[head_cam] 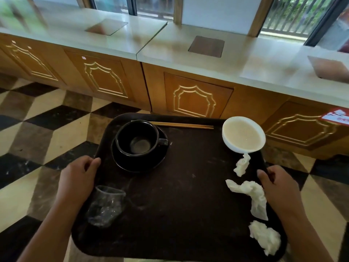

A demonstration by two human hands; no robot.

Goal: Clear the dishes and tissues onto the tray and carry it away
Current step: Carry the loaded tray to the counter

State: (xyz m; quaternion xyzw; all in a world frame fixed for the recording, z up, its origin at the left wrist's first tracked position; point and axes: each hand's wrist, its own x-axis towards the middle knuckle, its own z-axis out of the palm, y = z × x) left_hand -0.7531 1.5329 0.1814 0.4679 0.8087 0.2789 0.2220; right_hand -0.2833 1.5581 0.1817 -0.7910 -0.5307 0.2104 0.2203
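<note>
I hold a dark brown tray [179, 195] in the air above the floor. My left hand [78, 176] grips its left rim and my right hand [277, 186] grips its right rim. On the tray a black cup [137, 138] stands on a black saucer [139, 161] at the back left. A pair of chopsticks [182, 125] lies along the far edge. A white bowl [243, 135] with pale liquid sits at the back right corner. Three crumpled white tissues [253, 197] lie along the right side. A crushed clear plastic cup [105, 205] lies near the left.
A long wooden counter [188, 59] with a pale top and square openings [206, 46] runs across ahead of me, under windows. Carved cabinet doors [194, 99] face me. The floor [47, 120] is a black, beige and brown checker pattern.
</note>
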